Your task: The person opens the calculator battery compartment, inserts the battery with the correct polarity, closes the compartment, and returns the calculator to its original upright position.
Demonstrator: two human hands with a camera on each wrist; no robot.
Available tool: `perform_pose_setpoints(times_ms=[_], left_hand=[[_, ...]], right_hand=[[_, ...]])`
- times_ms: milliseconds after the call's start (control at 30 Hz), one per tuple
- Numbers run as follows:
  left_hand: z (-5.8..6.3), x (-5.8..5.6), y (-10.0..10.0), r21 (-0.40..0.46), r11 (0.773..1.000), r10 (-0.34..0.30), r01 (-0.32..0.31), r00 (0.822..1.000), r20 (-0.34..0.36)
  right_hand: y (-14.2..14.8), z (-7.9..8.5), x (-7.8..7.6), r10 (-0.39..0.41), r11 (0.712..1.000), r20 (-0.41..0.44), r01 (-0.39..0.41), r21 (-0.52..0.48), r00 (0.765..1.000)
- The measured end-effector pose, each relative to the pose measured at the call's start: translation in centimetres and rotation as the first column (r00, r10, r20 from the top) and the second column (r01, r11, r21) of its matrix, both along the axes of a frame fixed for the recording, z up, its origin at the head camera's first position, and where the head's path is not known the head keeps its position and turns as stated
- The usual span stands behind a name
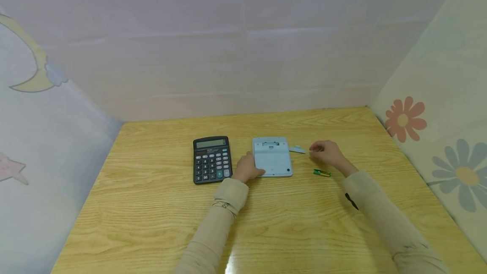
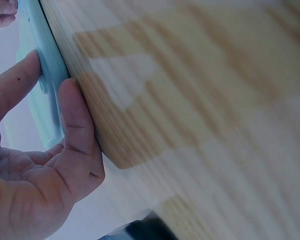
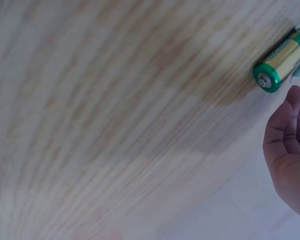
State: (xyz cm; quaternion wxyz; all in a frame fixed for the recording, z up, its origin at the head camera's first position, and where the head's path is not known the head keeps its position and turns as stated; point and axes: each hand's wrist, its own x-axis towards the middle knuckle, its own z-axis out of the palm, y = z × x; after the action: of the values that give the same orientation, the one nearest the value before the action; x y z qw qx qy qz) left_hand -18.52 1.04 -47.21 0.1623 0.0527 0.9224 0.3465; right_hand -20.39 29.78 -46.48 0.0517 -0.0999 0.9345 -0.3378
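A light blue calculator [image 1: 272, 157] lies face down on the table, its battery compartment [image 1: 271, 144] uncovered near the far edge. My left hand [image 1: 248, 168] grips its left side, the thumb on the back and the fingers along the edge; the left wrist view shows this hold close up. Right of the calculator lies a small light blue battery cover [image 1: 297, 149]. The right hand [image 1: 328, 154] is just beyond the cover's right end, fingers loosely bent and nothing seen in them. A green and gold battery [image 3: 284, 59] lies on the table, nearer the body than that hand.
A black calculator [image 1: 212, 160] lies face up to the left of my left hand. Walls with printed flowers [image 1: 405, 119] and a moon [image 1: 32, 67] stand around the wooden table [image 1: 152, 223].
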Motion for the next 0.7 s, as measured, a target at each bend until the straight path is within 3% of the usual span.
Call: perform_pose_setpoints(times_ms=[700], left_hand=[[-0.2, -0.1, 0.0, -0.011, 1.0, -0.001, 0.001, 1.0, -0.007]], right_hand=[[2.2, -0.4, 2.1, 0.101, 0.995, 0.068, -0.103, 0.012, 0.992]])
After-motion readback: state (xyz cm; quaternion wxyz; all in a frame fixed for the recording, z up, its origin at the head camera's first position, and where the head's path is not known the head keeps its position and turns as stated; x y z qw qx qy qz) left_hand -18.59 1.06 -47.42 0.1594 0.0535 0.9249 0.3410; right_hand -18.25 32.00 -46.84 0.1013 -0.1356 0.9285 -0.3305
